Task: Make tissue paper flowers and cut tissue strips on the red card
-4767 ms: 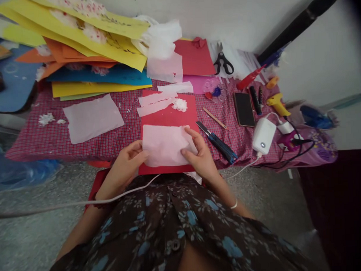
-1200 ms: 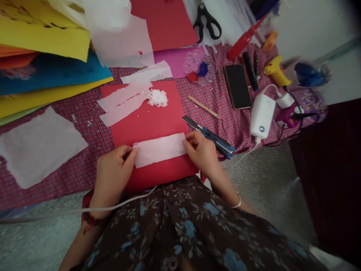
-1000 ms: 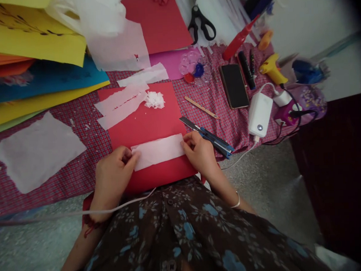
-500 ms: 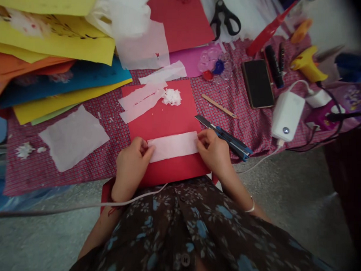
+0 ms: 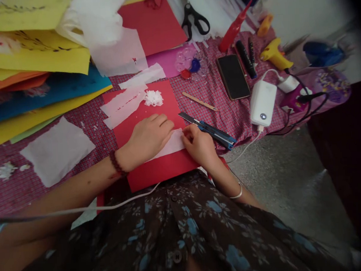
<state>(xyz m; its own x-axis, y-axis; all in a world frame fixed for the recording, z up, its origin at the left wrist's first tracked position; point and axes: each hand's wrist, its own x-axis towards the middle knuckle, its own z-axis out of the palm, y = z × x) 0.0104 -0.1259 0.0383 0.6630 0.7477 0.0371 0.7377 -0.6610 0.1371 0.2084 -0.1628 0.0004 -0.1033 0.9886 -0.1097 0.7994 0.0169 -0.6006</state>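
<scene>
A white strip of thin paper lies across a red paper sheet in front of me. My left hand rests palm down over the strip, covering its left and middle part; its fingers are stretched out close together, and the thumb is hidden. At the strip's right end, my right hand pinches the edge between thumb and index finger. Further up the same sheet are more white paper strips and a small ruffled white paper tuft.
Right of the sheet lie a blue box cutter with its blade out, a wooden stick, a phone and a white power bank. Scissors and a yellow glue gun lie farther off. Coloured sheets are piled left.
My left hand has left the strip's left end and moved right over it, now palm down. My right hand stays at the right end. The view has shifted to the right.
</scene>
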